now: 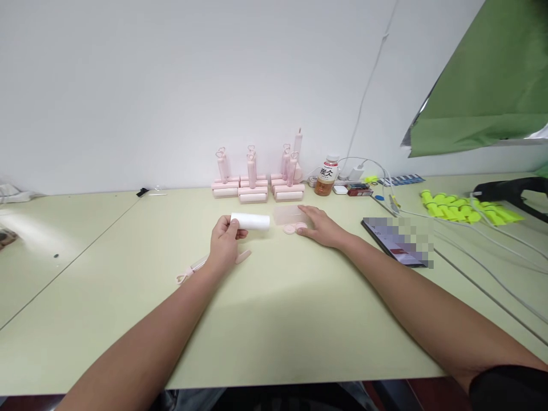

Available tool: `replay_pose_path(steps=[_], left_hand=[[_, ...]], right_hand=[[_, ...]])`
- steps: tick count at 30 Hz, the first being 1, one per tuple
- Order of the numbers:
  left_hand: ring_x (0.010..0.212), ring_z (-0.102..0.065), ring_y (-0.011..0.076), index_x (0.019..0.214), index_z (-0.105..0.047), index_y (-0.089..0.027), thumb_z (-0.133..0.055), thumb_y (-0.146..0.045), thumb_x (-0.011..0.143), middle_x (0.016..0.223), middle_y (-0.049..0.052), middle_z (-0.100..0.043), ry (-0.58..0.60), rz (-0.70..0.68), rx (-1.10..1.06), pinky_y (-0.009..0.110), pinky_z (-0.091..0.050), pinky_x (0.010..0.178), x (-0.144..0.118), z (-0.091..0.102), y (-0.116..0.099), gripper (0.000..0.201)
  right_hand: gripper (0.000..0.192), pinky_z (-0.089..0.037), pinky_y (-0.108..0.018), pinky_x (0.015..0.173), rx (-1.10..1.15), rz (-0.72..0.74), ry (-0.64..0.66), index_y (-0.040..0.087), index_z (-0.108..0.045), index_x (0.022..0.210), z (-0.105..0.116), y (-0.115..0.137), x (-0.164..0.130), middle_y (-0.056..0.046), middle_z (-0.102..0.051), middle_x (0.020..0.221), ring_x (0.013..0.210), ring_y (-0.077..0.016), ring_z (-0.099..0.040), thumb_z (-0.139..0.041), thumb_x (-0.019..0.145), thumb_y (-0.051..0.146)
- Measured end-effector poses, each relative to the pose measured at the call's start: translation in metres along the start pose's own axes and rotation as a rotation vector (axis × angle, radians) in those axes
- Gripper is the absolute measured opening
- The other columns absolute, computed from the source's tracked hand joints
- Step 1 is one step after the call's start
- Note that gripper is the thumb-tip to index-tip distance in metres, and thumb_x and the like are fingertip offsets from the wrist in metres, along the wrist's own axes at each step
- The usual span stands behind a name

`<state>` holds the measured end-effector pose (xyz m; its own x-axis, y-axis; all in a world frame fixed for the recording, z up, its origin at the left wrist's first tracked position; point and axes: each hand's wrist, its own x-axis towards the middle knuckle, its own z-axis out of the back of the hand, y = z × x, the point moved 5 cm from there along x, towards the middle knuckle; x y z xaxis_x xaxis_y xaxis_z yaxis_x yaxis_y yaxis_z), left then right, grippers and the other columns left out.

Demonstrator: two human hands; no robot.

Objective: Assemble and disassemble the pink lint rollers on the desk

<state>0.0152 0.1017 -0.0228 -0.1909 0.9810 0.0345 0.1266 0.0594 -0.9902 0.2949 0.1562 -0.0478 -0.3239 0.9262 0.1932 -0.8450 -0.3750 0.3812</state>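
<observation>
A white sticky-paper roll (252,221) is gripped in my left hand (225,242), its free end pointing right above the table. Under my left wrist lies a lint roller handle with a clear grip and a pink heart-shaped end (185,276); a curved pink piece shows beside the wrist. My right hand (323,226) rests on the table with thumb and fingers apart. Its fingertips are at a translucent pink cover (286,215). Near its thumb are two round pink caps (289,229), one partly covered by the thumb.
Several pink lint rollers (252,197) stand by the wall. Right of them are a drink bottle (327,176), small boxes and white cables (466,222). A phone or tablet (396,242) lies near my right forearm, with neon yellow pieces (462,206) and a black tool (509,191) beyond.
</observation>
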Motion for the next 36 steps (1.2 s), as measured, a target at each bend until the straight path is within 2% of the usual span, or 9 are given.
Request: replay_pose_path(steps=[5, 8, 10, 13, 16, 20, 24, 32, 36], left_hand=[[0.062, -0.059, 0.0123, 0.08, -0.054, -0.019, -0.061, -0.034, 0.083, 0.065, -0.002, -0.061, 0.003, -0.052, -0.018, 0.026, -0.05, 0.063, 0.003, 0.002, 0.001, 0.017], [0.063, -0.062, 0.0126, 0.082, -0.053, -0.019, -0.066, -0.038, 0.08, 0.067, -0.001, -0.064, 0.079, -0.076, -0.105, 0.027, -0.052, 0.066, 0.002, 0.0, 0.0, 0.023], [0.069, -0.066, 0.0137, 0.083, -0.053, -0.019, -0.071, -0.042, 0.076, 0.072, 0.0, -0.067, 0.186, -0.075, -0.201, 0.029, -0.053, 0.07, -0.002, -0.006, -0.003, 0.03], [0.074, -0.069, 0.015, 0.083, -0.052, -0.018, -0.078, -0.045, 0.07, 0.076, 0.003, -0.071, 0.364, -0.018, -0.263, 0.03, -0.054, 0.076, -0.012, -0.018, -0.005, 0.039], [0.073, -0.069, 0.0162, 0.082, -0.055, -0.017, -0.08, -0.044, 0.068, 0.076, 0.004, -0.071, 0.482, 0.061, -0.197, 0.031, -0.055, 0.075, -0.021, -0.026, -0.003, 0.039], [0.083, -0.069, 0.021, 0.096, -0.062, -0.017, -0.066, -0.048, 0.08, 0.09, 0.007, -0.069, 0.439, -0.019, 0.132, 0.035, -0.056, 0.073, -0.02, -0.019, -0.004, 0.035], [0.102, -0.063, 0.0237, 0.106, -0.063, -0.02, -0.053, -0.036, 0.089, 0.113, 0.009, -0.065, 0.476, -0.393, 0.774, 0.044, -0.05, 0.093, -0.022, -0.023, -0.014, 0.026], [0.146, -0.016, 0.0395, 0.144, -0.039, -0.022, -0.042, -0.045, 0.095, 0.158, 0.015, -0.024, 0.546, -0.705, 1.413, 0.064, -0.018, 0.113, -0.01, -0.113, 0.006, 0.054], [0.145, -0.017, 0.0396, 0.147, -0.035, -0.017, -0.036, -0.062, 0.092, 0.156, 0.018, -0.029, 0.498, -0.85, 1.491, 0.063, -0.009, 0.114, 0.025, -0.148, 0.013, 0.071]], right_hand=[[0.077, -0.035, -0.049, 0.107, -0.015, -0.079, -0.014, 0.016, -0.029, 0.15, 0.001, 0.01, 0.0, -0.019, -0.045, 0.137, 0.13, -0.0363, -0.039, -0.056, 0.086, 0.049], [0.073, -0.033, -0.054, 0.106, 0.086, -0.054, -0.19, 0.018, -0.037, 0.145, 0.011, 0.028, -0.004, -0.019, -0.044, 0.137, 0.131, -0.0378, -0.036, -0.062, 0.083, 0.047], [0.07, -0.039, -0.053, 0.102, 0.288, 0.066, -0.275, 0.023, -0.043, 0.139, 0.015, 0.052, -0.01, -0.016, -0.047, 0.134, 0.124, -0.0351, -0.042, -0.069, 0.078, 0.045], [0.073, -0.053, -0.039, 0.078, 0.834, 0.226, -0.143, 0.029, -0.039, 0.136, 0.007, 0.097, -0.022, -0.008, -0.053, 0.116, 0.094, -0.022, -0.059, -0.076, 0.074, 0.043], [0.053, -0.05, -0.027, 0.054, 1.109, 0.144, -0.204, 0.027, -0.043, 0.119, 0.013, 0.115, -0.028, 0.0, -0.053, 0.094, 0.066, -0.0123, -0.055, -0.072, 0.077, 0.042], [0.053, -0.048, -0.028, 0.048, 0.968, 0.028, -0.503, 0.026, -0.044, 0.118, 0.056, 0.083, -0.019, -0.003, -0.056, 0.1, 0.058, -0.012, -0.054, -0.07, 0.074, 0.038], [0.053, -0.053, -0.041, 0.073, 0.396, -0.103, -0.732, 0.022, -0.053, 0.123, 0.1, 0.029, -0.007, -0.008, -0.062, 0.113, 0.076, -0.0199, -0.061, -0.068, 0.073, 0.032], [0.064, -0.046, -0.047, 0.092, 0.065, -0.189, -0.467, 0.016, -0.05, 0.135, 0.062, -0.013, 0.006, -0.015, -0.063, 0.126, 0.105, -0.032, -0.061, -0.064, 0.076, 0.033], [0.068, -0.048, -0.045, 0.088, 0.108, -0.224, -0.427, 0.015, -0.044, 0.139, 0.048, -0.015, 0.005, -0.016, -0.065, 0.123, 0.095, -0.0298, -0.065, -0.062, 0.077, 0.035]])
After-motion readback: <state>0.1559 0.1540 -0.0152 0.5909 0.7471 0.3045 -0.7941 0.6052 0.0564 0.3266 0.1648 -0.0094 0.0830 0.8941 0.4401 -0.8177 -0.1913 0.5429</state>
